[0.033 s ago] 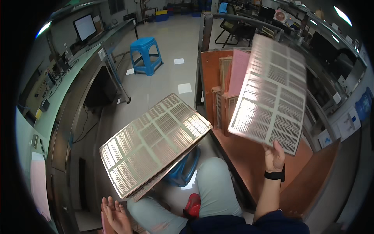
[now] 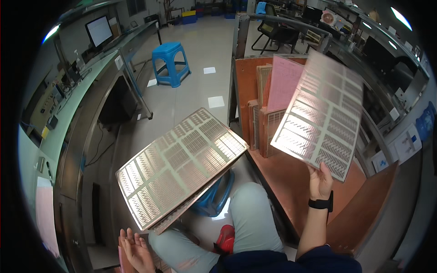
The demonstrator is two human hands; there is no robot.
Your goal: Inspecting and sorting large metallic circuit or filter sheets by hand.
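A blue stool (glossy, backless) stands on grey floor left of upper centre; a lit monitor shows at upper left.

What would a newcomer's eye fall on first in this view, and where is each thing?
Probably the shiny, rectangular metallic panel with rows of fine patterns, held up at right by its lower edge in the right hand. Next comes the slanted stack of similar patterned, copper-toned panels left of centre. Beyond it, the bright blue plastic stool stands on the pale grey floor.
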